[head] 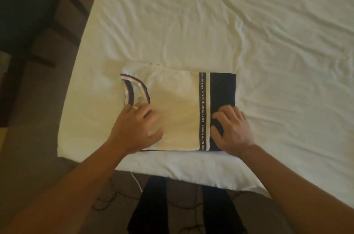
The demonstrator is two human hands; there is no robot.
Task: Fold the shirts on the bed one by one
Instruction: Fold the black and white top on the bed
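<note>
A folded shirt (176,107) lies near the front edge of the bed (229,23). It is cream with a striped collar at its left, a lettered dark band and a black panel at its right. My left hand (137,128) rests flat on the cream part just below the collar, fingers spread. My right hand (232,129) presses flat on the black panel at the shirt's lower right, fingers slightly blurred. Neither hand grips the cloth.
The white sheet is wrinkled across the far and right parts of the bed. A dark chair (28,13) stands on the floor at the left. Dark trouser legs (182,209) and thin cables (115,195) lie below the bed's front edge.
</note>
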